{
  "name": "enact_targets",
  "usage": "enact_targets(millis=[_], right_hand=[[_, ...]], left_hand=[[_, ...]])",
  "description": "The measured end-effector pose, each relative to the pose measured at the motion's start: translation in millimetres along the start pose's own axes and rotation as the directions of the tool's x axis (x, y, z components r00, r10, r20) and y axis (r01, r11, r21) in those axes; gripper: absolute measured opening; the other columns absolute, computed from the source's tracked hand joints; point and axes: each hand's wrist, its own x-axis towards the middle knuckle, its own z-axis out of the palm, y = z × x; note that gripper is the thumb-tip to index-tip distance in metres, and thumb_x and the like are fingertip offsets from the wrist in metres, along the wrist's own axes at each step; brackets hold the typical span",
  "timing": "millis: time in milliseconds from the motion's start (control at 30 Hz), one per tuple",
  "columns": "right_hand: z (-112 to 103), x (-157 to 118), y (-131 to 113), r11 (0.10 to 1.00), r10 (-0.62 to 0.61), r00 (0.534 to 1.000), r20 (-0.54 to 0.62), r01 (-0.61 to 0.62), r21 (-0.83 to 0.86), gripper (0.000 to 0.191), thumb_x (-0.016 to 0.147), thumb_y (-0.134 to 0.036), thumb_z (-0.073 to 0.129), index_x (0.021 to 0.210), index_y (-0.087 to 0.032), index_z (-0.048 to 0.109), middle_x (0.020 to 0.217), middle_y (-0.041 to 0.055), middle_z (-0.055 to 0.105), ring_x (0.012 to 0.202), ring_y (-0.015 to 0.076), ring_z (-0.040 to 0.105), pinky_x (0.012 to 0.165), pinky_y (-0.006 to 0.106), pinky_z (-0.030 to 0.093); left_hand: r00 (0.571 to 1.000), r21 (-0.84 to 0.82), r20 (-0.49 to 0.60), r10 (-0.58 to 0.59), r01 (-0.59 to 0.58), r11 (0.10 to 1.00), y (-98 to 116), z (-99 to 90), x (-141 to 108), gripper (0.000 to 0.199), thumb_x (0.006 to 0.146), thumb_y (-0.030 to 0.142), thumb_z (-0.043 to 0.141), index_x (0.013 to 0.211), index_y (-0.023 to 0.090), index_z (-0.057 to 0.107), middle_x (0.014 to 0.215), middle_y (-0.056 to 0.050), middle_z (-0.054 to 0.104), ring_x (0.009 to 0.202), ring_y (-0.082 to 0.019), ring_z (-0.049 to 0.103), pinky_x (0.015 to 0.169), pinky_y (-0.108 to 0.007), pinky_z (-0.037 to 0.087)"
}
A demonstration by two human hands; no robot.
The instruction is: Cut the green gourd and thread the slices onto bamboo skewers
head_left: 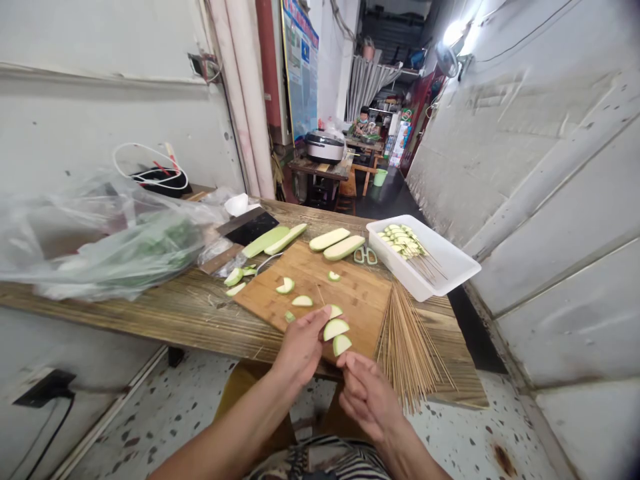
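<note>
Three pale-green half-moon slices are over the brown wooden board. My left hand pinches one; I can't tell what my right hand holds. Full brown sticks lie far right in the white plastic tub; loose slices seem left.

Skewer mostly hidden by vegetable slices and fingers.

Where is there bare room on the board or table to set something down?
Bare patches: the right side of the cutting board, between the held slices and the skewer bundle; a narrow strip at the right end of the table, beyond that bundle. Crowded: behind the board, with squash halves; to its left, with the plastic bag and cleaver.
</note>
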Motion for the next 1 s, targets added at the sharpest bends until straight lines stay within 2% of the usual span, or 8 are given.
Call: enact_targets(millis=[67,133,200,333,433,567,733,1000], right_hand=[[0.2,-1.7,5.2,0.93,-0.223,0.971,-0.081,0.187,-0.316,0.029,0.087,-0.041,0.049,0.08,-0.016,0.061,0.043,-0.0083,0.037,0.032,0.0066,0.032,0.036,0.017,0.032],[0.9,-3.3,8.1,0.712,-0.452,0.891,-0.047,0.329,-0.62,0.029,0.089,-0.034,0.047,0.082,-0.014,0.066,0.058,0.0018,0.056,0.05,0.0117,0.05,0.05,0.022,0.041],[1.7,-4.2,7.6,0.578,-0.523,0.852,0.019,0.371,-0.727,0.03,0.09,-0.031,0.043,0.084,-0.013,0.067,0.069,0.0067,0.061,0.06,0.0149,0.054,0.058,0.025,0.042],[1.4,-3.0,2.3,0.797,-0.324,0.945,-0.041,0.25,-0.549,0.031,0.091,-0.035,0.043,0.087,-0.013,0.065,0.051,-0.0041,0.041,0.045,0.0097,0.038,0.043,0.019,0.031],[-0.2,-0.8,1.4,0.901,-0.251,0.961,-0.112,0.19,-0.391,0.031,0.091,-0.039,0.045,0.089,-0.013,0.062,0.049,-0.008,0.03,0.042,0.0071,0.026,0.038,0.018,0.021],[0.7,1.7,4.2,0.919,-0.262,0.956,-0.134,0.205,-0.337,0.03,0.091,-0.039,0.045,0.085,-0.014,0.059,0.049,-0.0086,0.029,0.042,0.0065,0.024,0.038,0.018,0.019],[6.8,3.3,3.0,0.863,-0.312,0.945,-0.101,0.238,-0.446,0.031,0.092,-0.037,0.043,0.074,-0.015,0.056,0.05,-0.0079,0.031,0.042,0.0067,0.026,0.039,0.018,0.021],[10.5,0.2,-0.3,0.366,-0.642,0.76,0.103,0.421,-0.83,0.027,0.09,-0.017,0.038,0.089,-0.013,0.064,0.068,0.0074,0.063,0.056,0.0156,0.057,0.056,0.024,0.044]], left_hand=[[0.999,-0.017,-0.031,0.015,-0.015,1.0,-1.2,1.2,0.9,0.027,0.065,0.034,0.071,0.076,0.011,0.063,0.074,-0.008,0.069,0.065,-0.015,0.062,0.062,-0.026,0.048],[0.997,-0.039,-0.065,0.034,-0.037,0.999,-1.8,1.2,2.6,0.025,0.065,0.032,0.072,0.076,0.011,0.063,0.075,-0.008,0.069,0.069,-0.016,0.064,0.066,-0.027,0.049],[0.996,-0.048,-0.082,0.036,-0.04,0.998,-0.4,0.6,4.2,0.022,0.065,0.03,0.072,0.075,0.011,0.063,0.075,-0.008,0.069,0.072,-0.017,0.064,0.069,-0.028,0.049],[0.999,-0.028,-0.031,0.039,-0.039,0.999,8.1,0.4,2.0,0.026,0.07,0.035,0.068,0.08,0.012,0.063,0.079,-0.009,0.069,0.073,-0.017,0.063,0.071,-0.028,0.048],[0.995,-0.007,0.102,0.011,-0.011,1.0,11.9,1.4,-5.4,0.033,0.072,0.041,0.064,0.092,0.014,0.063,0.09,-0.009,0.068,0.078,-0.016,0.062,0.073,-0.027,0.047],[0.971,0.092,0.219,-0.098,0.079,0.993,3.9,4.0,-15.6,0.027,0.069,0.035,0.069,0.085,0.013,0.065,0.081,-0.006,0.066,0.068,-0.011,0.058,0.066,-0.022,0.045],[0.99,0.125,0.089,-0.109,0.097,0.987,-8.7,10.0,-19.1,0.033,0.064,0.039,0.071,0.08,0.01,0.067,0.073,-0.007,0.066,0.059,-0.01,0.055,0.058,-0.022,0.043],[1.0,0.097,0.019,0.019,-0.021,0.995,-8.9,13.2,-19.1,0.032,0.065,0.039,0.071,0.079,0.01,0.068,0.075,-0.009,0.069,0.067,-0.015,0.062,0.068,-0.027,0.046]])
